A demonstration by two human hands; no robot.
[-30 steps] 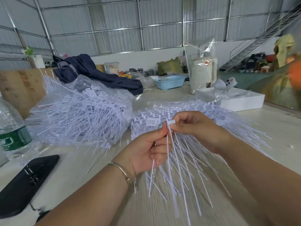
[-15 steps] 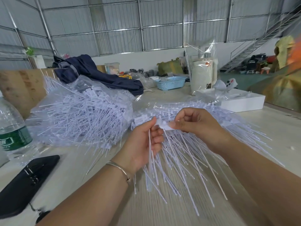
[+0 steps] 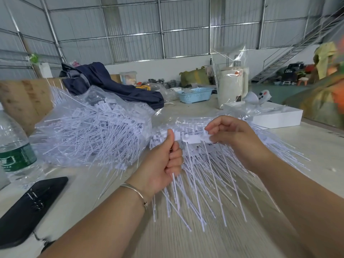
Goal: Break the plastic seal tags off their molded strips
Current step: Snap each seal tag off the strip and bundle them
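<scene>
1. Landmark is the molded strip [image 3: 191, 139] held up at centre. Far left of it, a water bottle [image 3: 15, 151] stands on the table [image 3: 186, 243], with a black phone [image 3: 28, 209] lying in front of the bottle.
2. Left of the strip, an open clear bag of white seal tags [image 3: 89, 135], tangled, tails poking out everywhere.
3. Left hand [image 3: 162, 168], just left of and below the strip: fingers curled round one tag's thin tail, thumb up against the tag head at the strip's left end.
4. The strip itself: a row of white tag heads, tails hanging down toward me. I can't tell if the left tag is already snapped free.
5. Right hand [image 3: 232, 136], at the strip's right end: fingertips pinching the tag heads there.
6. Behind and under the strip, a second heap of tags [image 3: 242, 164] fans out on the table.
7. Right of and behind the strip, a white box [image 3: 275, 118].
8. My read on handling: very light, tails whippy and slippery, heads stiff, joints brittle. I'd take hold right at the head next to the joint and bend or twist; pulling by the tail would only flex.
</scene>
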